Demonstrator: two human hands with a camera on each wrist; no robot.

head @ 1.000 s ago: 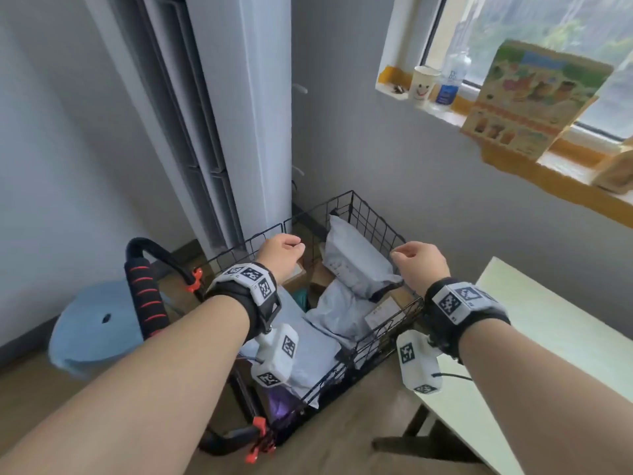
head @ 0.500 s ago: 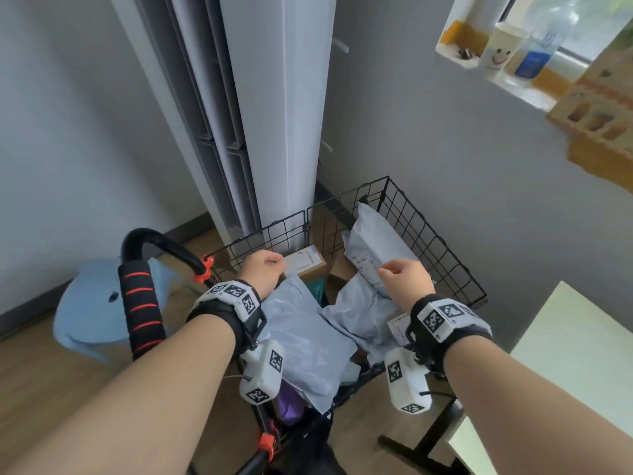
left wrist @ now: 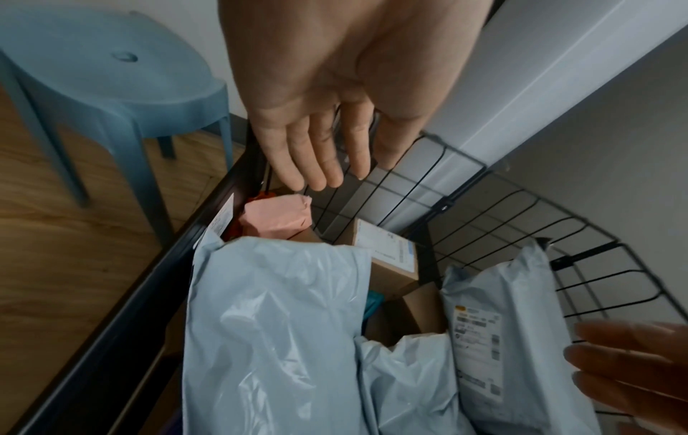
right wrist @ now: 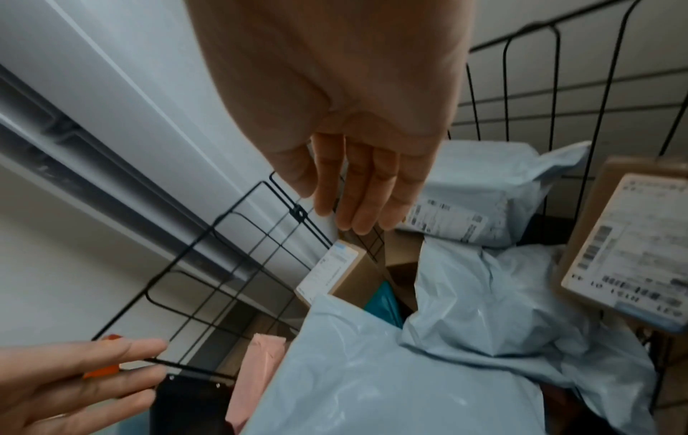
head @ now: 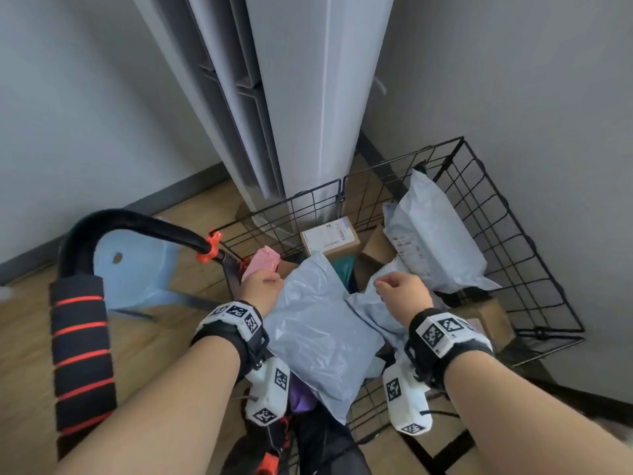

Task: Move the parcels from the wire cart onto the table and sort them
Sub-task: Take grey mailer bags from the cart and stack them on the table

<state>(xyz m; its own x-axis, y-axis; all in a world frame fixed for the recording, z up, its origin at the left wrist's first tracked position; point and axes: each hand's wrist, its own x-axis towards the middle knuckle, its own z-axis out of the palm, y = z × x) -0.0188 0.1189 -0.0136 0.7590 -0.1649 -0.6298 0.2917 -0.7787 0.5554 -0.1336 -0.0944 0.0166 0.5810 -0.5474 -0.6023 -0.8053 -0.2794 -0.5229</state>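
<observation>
- Parcels fill the wire cart (head: 534,255), which stands on the wood floor in a corner; none has left it.
- Nearest the person, a large pale-blue poly mailer (head: 315,323) lies across the top of the pile, its near corner hanging over the cart's front edge.
- Left hand (head: 262,289) hovers over the mailer's far left corner, by the cart's left rail. The left wrist view shows its fingers (left wrist: 316,153) straight, close together and pointing down into the cart, holding nothing.
- Right hand (head: 402,296) hovers over a crumpled pale-blue mailer (head: 373,306) just right of the large one. The right wrist view shows its fingers (right wrist: 365,188) extended and side by side, gripping nothing; whether the tips touch the plastic I cannot tell.
- Beyond the left hand, a pink wrapped parcel (head: 262,262) is wedged against the left rail.
- Right of the hands, a brown box with a printed label (right wrist: 629,244) sits against the cart's right side.
- Farther in, a small brown box with a white label (head: 329,238) rests near the back wire wall, with open cardboard (head: 375,255) and something teal (right wrist: 383,303) beside it.
- A plump pale-blue mailer with a label (head: 435,234) leans in the far right corner.
- Left of the cart are its black padded handle with red stripes (head: 80,354) and a blue plastic stool (head: 133,265).
- Behind the cart rises a tall white floor-standing unit (head: 308,108) against grey walls.
</observation>
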